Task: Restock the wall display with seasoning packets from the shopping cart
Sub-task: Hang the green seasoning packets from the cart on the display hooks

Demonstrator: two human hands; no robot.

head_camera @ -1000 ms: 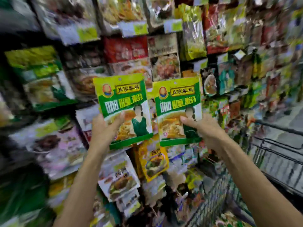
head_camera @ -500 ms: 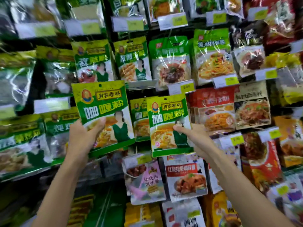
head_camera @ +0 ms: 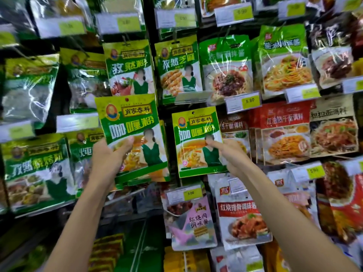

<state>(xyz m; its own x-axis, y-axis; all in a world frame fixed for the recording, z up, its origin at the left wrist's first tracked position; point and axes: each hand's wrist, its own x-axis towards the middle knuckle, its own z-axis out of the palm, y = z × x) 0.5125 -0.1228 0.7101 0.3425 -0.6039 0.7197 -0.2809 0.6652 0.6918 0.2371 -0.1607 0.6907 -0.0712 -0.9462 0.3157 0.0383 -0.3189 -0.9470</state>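
Note:
My left hand (head_camera: pixel 106 160) grips a stack of green and yellow curry powder packets (head_camera: pixel 131 124) by the lower left, thumb across the front. My right hand (head_camera: pixel 231 154) pinches a single matching curry powder packet (head_camera: pixel 196 134) at its right side, thumb on the front. Both are held upright against the wall display (head_camera: pixel 157 75), just below two hanging green cumin packets (head_camera: pixel 127 67). The right packet's punched hole sits near the dark vertical gap between the columns. More packets show behind the left one's lower edge.
Hanging seasoning packets cover the wall on all sides: green noodle sauce packs (head_camera: pixel 225 65) upper right, red ones (head_camera: pixel 282 130) right, white rib sauce packs (head_camera: pixel 241 213) below. Yellow price tags (head_camera: pixel 243 101) stick out on hook ends. The shopping cart is out of view.
My view swung left from the cart end to the green packet section. Both hands carried their packets closer to the display, now just under the cumin packets.

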